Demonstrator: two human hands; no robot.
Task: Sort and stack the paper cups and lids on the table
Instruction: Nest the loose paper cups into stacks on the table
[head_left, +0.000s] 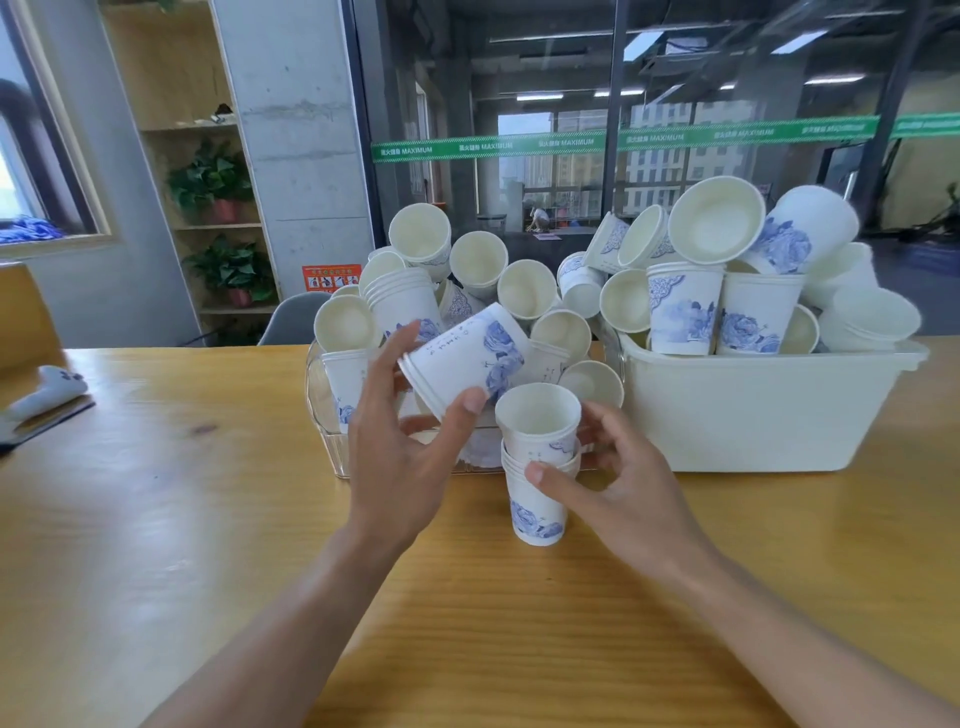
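A short stack of white paper cups with blue flower prints (537, 467) stands upright on the wooden table (208, 545). My right hand (618, 488) grips it, thumb on the front and fingers behind. My left hand (400, 441) holds a tilted bundle of nested cups (462, 358) lying on its side, rims toward the lower left, just above and left of the stack. Behind them a clear plastic bin (324, 426) holds several loose cups. A cream tub (753, 410) at the right is heaped with more cups. No lids are visible.
A white and grey object (44, 395) lies at the table's left edge on a dark pad. A grey chair back (291, 317) rises behind the table. Shelves with potted plants (213, 182) and a glass wall stand beyond.
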